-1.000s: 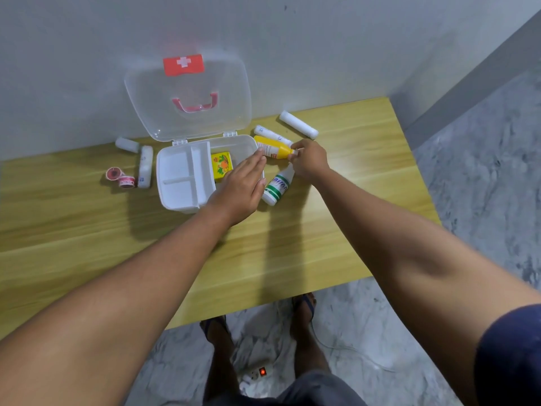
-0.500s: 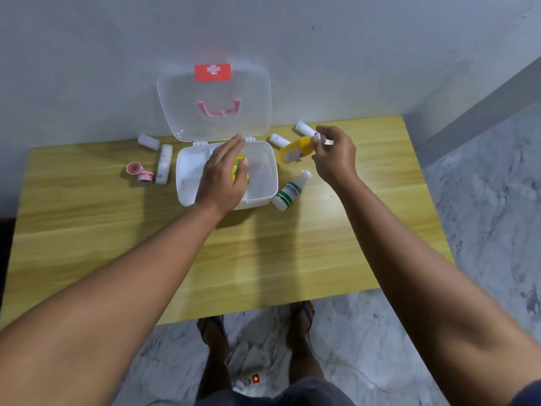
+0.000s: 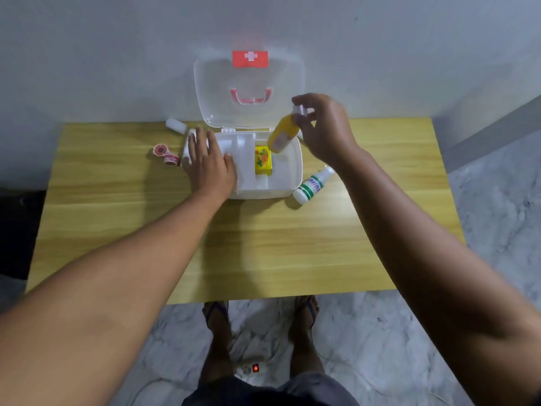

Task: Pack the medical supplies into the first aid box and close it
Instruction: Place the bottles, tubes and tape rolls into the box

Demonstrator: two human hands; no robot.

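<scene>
- Left of the first aid box [image 3: 263, 194], tape rolls [image 3: 166, 154] lie near; wide table [image 3: 263, 244] runs in front of it.
- My left hand [image 3: 209, 167] lies flat, fingers straight, over the box's left rim.
- My right hand [image 3: 325, 128] pinches the yellow bottle [image 3: 282, 135] by its cap, tilted above the box's right compartment.
- A green-striped bottle [image 3: 311, 186] lies just beside the box's right wall.
</scene>
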